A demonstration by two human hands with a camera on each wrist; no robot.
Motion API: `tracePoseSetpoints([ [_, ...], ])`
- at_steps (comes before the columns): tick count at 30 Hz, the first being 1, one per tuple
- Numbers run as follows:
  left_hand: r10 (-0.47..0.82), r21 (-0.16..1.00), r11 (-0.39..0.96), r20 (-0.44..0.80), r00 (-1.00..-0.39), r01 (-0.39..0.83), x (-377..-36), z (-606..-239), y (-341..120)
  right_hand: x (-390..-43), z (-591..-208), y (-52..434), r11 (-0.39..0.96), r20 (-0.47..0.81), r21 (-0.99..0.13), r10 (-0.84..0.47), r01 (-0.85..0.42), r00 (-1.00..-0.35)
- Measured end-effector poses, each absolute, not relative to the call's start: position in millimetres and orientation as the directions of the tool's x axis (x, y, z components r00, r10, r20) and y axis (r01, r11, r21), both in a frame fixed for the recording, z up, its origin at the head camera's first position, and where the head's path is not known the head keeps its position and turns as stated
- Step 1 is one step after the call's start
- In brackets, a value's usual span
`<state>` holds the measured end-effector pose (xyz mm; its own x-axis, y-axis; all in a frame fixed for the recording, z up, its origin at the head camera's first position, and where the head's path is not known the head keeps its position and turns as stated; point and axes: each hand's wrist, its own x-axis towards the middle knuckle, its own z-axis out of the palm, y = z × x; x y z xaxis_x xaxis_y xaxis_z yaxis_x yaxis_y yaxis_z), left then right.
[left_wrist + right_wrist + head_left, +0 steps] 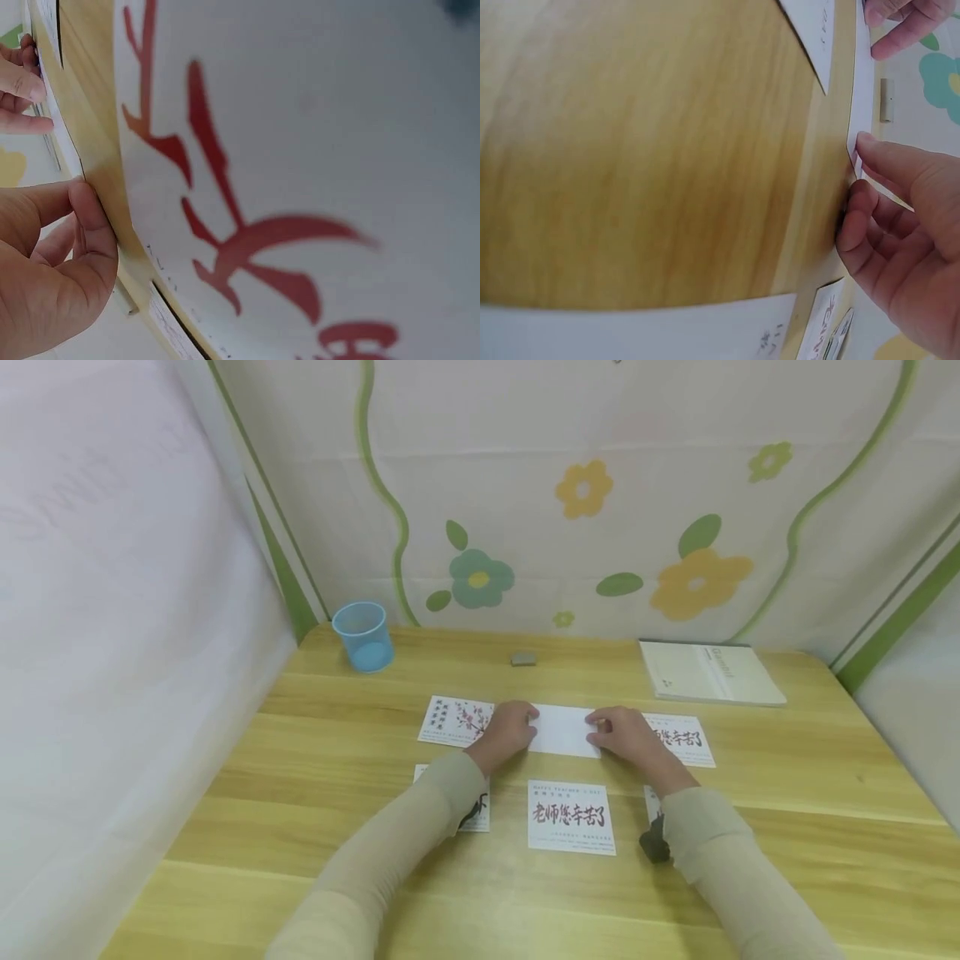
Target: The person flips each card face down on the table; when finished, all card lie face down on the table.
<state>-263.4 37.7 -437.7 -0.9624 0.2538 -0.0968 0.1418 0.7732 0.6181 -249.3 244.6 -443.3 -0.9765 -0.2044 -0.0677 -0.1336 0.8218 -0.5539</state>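
Between my two hands a blank white card point(564, 731) lies at the back row's middle, its plain side up. My left hand point(510, 728) pinches its left edge with thumb and fingers. At the opposite edge my right hand point(621, 731) pinches the card the same way, thumb on the near face in the right wrist view. A printed card with blossoms point(453, 720) is just left of the left hand. Partly behind my right hand shows a card with red characters point(686, 742). Nearer me, another red-lettered card point(572, 817) lies face up.
Two more cards lie partly hidden under the forearms, one card point(480, 817) at left and one point(651, 806) at right. Toward the back stand a blue cup point(363, 637), a small grey block point(523, 658) and a notebook stack point(712, 674). A flowered curtain point(540, 485) hangs behind the table.
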Motion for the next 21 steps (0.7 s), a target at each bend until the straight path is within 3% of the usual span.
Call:
tracePoseSetpoints([
  [8,0.206,0.729,0.682,-0.123,-0.971,0.053,-270.9,-439.0,31.4,-255.0,-440.4,247.8,0.784,-0.134,-0.620,-0.148,-0.034,-0.980],
  [12,0.186,0.782,0.624,-0.141,-0.972,0.006,-272.8,-432.8,16.8,-259.2,-435.4,236.9,0.780,-0.086,-0.621,-0.166,-0.077,-0.982],
  [18,0.199,0.713,0.699,-0.123,-0.972,0.053,-275.3,-407.7,-31.9,-261.6,-417.9,184.3,0.712,-0.129,-0.698,-0.236,-0.081,-0.963],
  [21,0.208,0.636,0.770,-0.183,-0.961,0.046,-280.2,-398.8,-60.2,-264.3,-412.6,155.3,0.711,-0.151,-0.695,-0.288,-0.105,-0.946],
])
